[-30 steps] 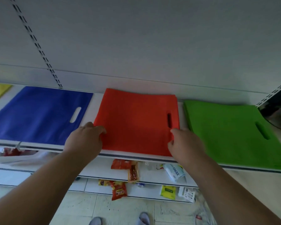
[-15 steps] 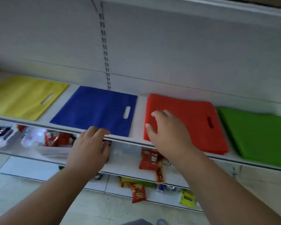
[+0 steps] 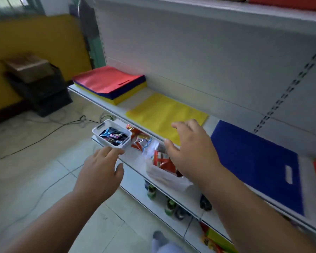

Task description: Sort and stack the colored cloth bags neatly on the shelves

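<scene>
A long white metal shelf runs from upper left to lower right, with flat cloth bags laid along it. A blue cloth bag with a cut-out handle lies at the right, a yellow cloth bag beside it, and a mixed stack of red, blue and yellow bags at the far left end. The right hand hovers with fingers spread over the yellow bag's near edge, holding nothing. The left hand, relaxed and empty, reaches near a small white plastic basket of wrapped sweets on the shelf below.
</scene>
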`<state>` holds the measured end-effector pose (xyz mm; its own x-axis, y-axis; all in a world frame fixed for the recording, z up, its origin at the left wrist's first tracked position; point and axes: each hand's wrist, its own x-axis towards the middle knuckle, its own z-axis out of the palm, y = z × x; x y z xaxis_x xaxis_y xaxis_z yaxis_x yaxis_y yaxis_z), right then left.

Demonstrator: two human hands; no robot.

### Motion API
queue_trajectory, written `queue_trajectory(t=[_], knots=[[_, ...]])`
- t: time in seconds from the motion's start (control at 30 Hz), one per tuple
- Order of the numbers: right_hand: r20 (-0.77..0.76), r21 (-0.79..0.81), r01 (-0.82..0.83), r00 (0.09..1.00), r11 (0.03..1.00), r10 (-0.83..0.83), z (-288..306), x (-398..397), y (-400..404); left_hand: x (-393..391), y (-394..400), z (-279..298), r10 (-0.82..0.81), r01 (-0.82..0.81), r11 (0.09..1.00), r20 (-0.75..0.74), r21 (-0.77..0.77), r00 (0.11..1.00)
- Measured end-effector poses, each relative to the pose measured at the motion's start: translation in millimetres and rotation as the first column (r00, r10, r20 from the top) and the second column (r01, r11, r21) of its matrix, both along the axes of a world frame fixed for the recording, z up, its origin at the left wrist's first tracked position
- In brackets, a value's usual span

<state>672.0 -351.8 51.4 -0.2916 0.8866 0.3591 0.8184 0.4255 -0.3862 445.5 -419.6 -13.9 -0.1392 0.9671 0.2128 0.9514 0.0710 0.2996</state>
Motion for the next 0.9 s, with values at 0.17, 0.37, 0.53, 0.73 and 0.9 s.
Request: queue_trajectory(t=[0.17,0.37,0.53,0.73,0.9], knots=[[-0.023,-0.006,-0.082,0.996,0.997,0.082,-10.7,-95.7,79.4,-91.0,47.8,0.0,0.107,-0.106,0.994,-0.025,0.036,0.994],[-0.021,-0.08,-0.162,0.987,0.984,0.161,-11.3,-220.0,166.6,-201.6,97.2,14.5,0.199,-0.2,0.98,0.01,0.01,0.98],[0.017,-0.05,-0.099,0.995,0.994,0.1,-8.4,-299.6,217.2,-288.7,148.3,2.8,0.171,-0.173,0.983,0.032,0.064,0.985],[0.045,-0.022,0.182,0.983,0.983,-0.18,-21.5,-373.9,252.5,-394.0,246.8,-24.9,-0.025,0.018,0.984,0.038,0.179,0.999],[0.056,-0.028,0.459,0.888,0.888,-0.457,-12.2,-415.4,253.0,-457.4,314.3,-17.0,-0.241,0.235,0.967,0.05,0.102,0.969]])
